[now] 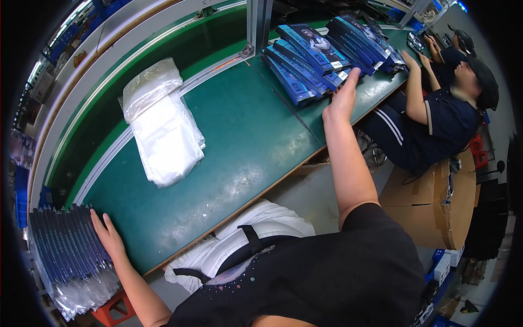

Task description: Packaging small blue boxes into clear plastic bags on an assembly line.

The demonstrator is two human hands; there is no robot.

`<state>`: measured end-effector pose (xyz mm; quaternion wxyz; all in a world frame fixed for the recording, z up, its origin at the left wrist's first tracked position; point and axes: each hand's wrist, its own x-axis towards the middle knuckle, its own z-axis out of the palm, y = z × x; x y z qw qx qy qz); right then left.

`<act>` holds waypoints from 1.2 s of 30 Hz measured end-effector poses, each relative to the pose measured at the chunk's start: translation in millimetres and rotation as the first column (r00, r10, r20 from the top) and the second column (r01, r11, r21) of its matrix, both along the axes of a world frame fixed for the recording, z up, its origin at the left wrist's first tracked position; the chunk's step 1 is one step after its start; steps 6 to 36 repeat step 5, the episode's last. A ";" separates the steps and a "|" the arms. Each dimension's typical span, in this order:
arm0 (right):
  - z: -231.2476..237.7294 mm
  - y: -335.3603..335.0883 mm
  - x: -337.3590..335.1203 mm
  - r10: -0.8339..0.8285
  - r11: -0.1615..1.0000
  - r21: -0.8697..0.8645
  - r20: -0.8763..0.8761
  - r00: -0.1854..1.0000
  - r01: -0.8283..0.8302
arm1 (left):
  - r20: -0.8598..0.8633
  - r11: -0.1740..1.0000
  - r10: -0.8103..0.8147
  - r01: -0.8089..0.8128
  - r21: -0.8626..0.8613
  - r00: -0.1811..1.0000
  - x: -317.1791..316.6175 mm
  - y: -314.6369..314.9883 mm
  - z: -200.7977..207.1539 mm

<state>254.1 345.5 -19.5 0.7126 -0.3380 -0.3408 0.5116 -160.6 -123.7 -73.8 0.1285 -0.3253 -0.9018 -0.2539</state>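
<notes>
My left hand [108, 235] lies with straight fingers against the inner end of a tight row of flat dark-blue boxes [68, 240] in clear plastic bags, at the left end of the bench. Toward the far right, my right hand [342, 101] is at the near edge of a stack of blue printed boxes [308, 62]. Its fingers are stretched out along the stack's side; part of the palm side is hidden. Another fanned stack of blue boxes [359, 43] stands just beyond it. A pile of clear plastic bags [166, 133] rests between my hands, toward the far side.
The green bench [234, 147] has a wooden near edge, with a metal post [258, 27] behind it. At right sits a co-worker [447, 120] in dark clothes, another person beyond. A cardboard carton [425, 201] stands below them. An orange stool [114, 309] is at lower left.
</notes>
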 end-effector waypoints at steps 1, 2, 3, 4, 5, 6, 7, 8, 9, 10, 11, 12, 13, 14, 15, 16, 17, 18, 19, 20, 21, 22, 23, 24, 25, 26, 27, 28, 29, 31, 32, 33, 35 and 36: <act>-4.0 -2.8 -1.8 0.001 0.998 -0.059 0.083 0.997 0.004 | -0.005 1.000 0.006 -0.006 0.016 1.000 2.7 -0.4 1.0; -6.5 -7.9 -1.0 0.059 0.992 -0.114 0.092 0.994 -0.048 | -0.010 0.999 0.012 -0.012 0.031 1.000 6.1 0.0 2.7; -9.2 -18.4 2.2 0.117 0.981 -0.170 0.097 0.988 -0.099 | -0.048 0.999 0.020 -0.018 0.045 0.999 10.4 1.6 5.1; -3.1 -31.8 0.8 0.180 0.962 -0.224 0.099 0.979 -0.154 | -0.085 0.998 0.034 -0.029 0.059 0.996 16.6 2.9 8.1; 6.0 -38.0 2.7 0.202 0.942 -0.282 0.042 0.978 -0.183 | -0.120 0.997 0.042 -0.033 0.076 0.992 22.9 9.0 10.5; 6.0 -38.0 2.7 0.202 0.942 -0.282 0.042 0.978 -0.183 | -0.120 0.997 0.042 -0.033 0.076 0.992 22.9 9.0 10.5; 6.0 -38.0 2.7 0.202 0.942 -0.282 0.042 0.978 -0.183 | -0.120 0.997 0.042 -0.033 0.076 0.992 22.9 9.0 10.5; 6.0 -38.0 2.7 0.202 0.942 -0.282 0.042 0.978 -0.183 | -0.120 0.997 0.042 -0.033 0.076 0.992 22.9 9.0 10.5; 6.0 -38.0 2.7 0.202 0.942 -0.282 0.042 0.978 -0.183 | -0.120 0.997 0.042 -0.033 0.076 0.992 22.9 9.0 10.5; 6.0 -38.0 2.7 0.202 0.942 -0.282 0.042 0.978 -0.183 | -0.120 0.997 0.042 -0.033 0.076 0.992 22.9 9.0 10.5; 6.0 -38.0 2.7 0.202 0.942 -0.282 0.042 0.978 -0.183 | -0.120 0.997 0.042 -0.033 0.076 0.992 22.9 9.0 10.5; 6.0 -38.0 2.7 0.202 0.942 -0.282 0.042 0.978 -0.183 | -0.120 0.997 0.042 -0.033 0.076 0.992 22.9 9.0 10.5; 6.0 -38.0 2.7 0.202 0.942 -0.282 0.042 0.978 -0.183 | -0.120 0.997 0.042 -0.033 0.076 0.992 22.9 9.0 10.5; 6.0 -38.0 2.7 0.202 0.942 -0.282 0.042 0.978 -0.183 | -0.120 0.997 0.042 -0.033 0.076 0.992 22.9 9.0 10.5; 6.0 -38.0 2.7 0.202 0.942 -0.282 0.042 0.978 -0.183 | -0.120 0.997 0.042 -0.033 0.076 0.992 22.9 9.0 10.5; 6.0 -38.0 2.7 0.202 0.942 -0.282 0.042 0.978 -0.183 | -0.120 0.997 0.042 -0.033 0.076 0.992 22.9 9.0 10.5; 6.0 -38.0 2.7 0.202 0.942 -0.282 0.042 0.978 -0.183 | -0.120 0.997 0.042 -0.033 0.076 0.992 22.9 9.0 10.5; 6.0 -38.0 2.7 0.202 0.942 -0.282 0.042 0.978 -0.183 | -0.120 0.997 0.042 -0.033 0.076 0.992 22.9 9.0 10.5; 6.0 -38.0 2.7 0.202 0.942 -0.282 0.042 0.978 -0.183 | -0.120 0.997 0.042 -0.033 0.076 0.992 22.9 9.0 10.5; 6.0 -38.0 2.7 0.202 0.942 -0.282 0.042 0.978 -0.183 | -0.120 0.997 0.042 -0.033 0.076 0.992 22.9 9.0 10.5; 6.0 -38.0 2.7 0.202 0.942 -0.282 0.042 0.978 -0.183 | -0.120 0.997 0.042 -0.033 0.076 0.992 22.9 9.0 10.5; 6.0 -38.0 2.7 0.202 0.942 -0.282 0.042 0.978 -0.183 | -0.120 0.997 0.042 -0.033 0.076 0.992 22.9 9.0 10.5; 6.0 -38.0 2.7 0.202 0.942 -0.282 0.042 0.978 -0.183 | -0.120 0.997 0.042 -0.033 0.076 0.992 22.9 9.0 10.5; 6.0 -38.0 2.7 0.202 0.942 -0.282 0.042 0.978 -0.183 | -0.120 0.997 0.042 -0.033 0.076 0.992 22.9 9.0 10.5; 6.0 -38.0 2.7 0.202 0.942 -0.282 0.042 0.978 -0.183 | -0.120 0.997 0.042 -0.033 0.076 0.992 22.9 9.0 10.5; 6.0 -38.0 2.7 0.202 0.942 -0.282 0.042 0.978 -0.183 | -0.120 0.997 0.042 -0.033 0.076 0.992 22.9 9.0 10.5; 6.0 -38.0 2.7 0.202 0.942 -0.282 0.042 0.978 -0.183 | -0.120 0.997 0.042 -0.033 0.076 0.992 22.9 9.0 10.5; 6.0 -38.0 2.7 0.202 0.942 -0.282 0.042 0.978 -0.183 | -0.120 0.997 0.042 -0.033 0.076 0.992 22.9 9.0 10.5; 6.0 -38.0 2.7 0.202 0.942 -0.282 0.042 0.978 -0.183 | -0.120 0.997 0.042 -0.033 0.076 0.992 22.9 9.0 10.5; 6.0 -38.0 2.7 0.202 0.942 -0.282 0.042 0.978 -0.183 | -0.120 0.997 0.042 -0.033 0.076 0.992 22.9 9.0 10.5; 6.0 -38.0 2.7 0.202 0.942 -0.282 0.042 0.978 -0.183 | -0.120 0.997 0.042 -0.033 0.076 0.992 22.9 9.0 10.5; 6.0 -38.0 2.7 0.202 0.942 -0.282 0.042 0.978 -0.183 | -0.120 0.997 0.042 -0.033 0.076 0.992 22.9 9.0 10.5; 6.0 -38.0 2.7 0.202 0.942 -0.282 0.042 0.978 -0.183 | -0.120 0.997 0.042 -0.033 0.076 0.992 22.9 9.0 10.5; 6.0 -38.0 2.7 0.202 0.942 -0.282 0.042 0.978 -0.183 | -0.120 0.997 0.042 -0.033 0.076 0.992 22.9 9.0 10.5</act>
